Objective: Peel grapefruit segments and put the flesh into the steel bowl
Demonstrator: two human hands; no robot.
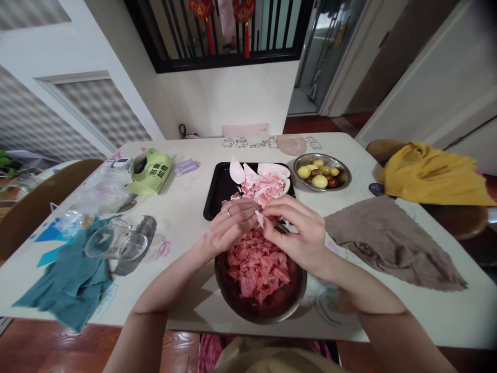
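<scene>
The left hand [234, 221] and right hand [298, 233] together pinched a small pale-pink scrap [260, 219]. Chunky red pulp [257, 269] lay in the near round steel bowl [297, 290].

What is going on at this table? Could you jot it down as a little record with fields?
Left hand: ringed; holds a pale fruit piece jointly with the right hand
Beneath hands: steel bowl holding red citrus pulp
Beyond bowl: black tray with pale peel and pink scraps
Right side: smaller steel bowl of green and brown fruits; grey-brown cloth
Left side: glass jug; teal cloth
Right-hand chair: mustard-yellow cloth draped over
</scene>
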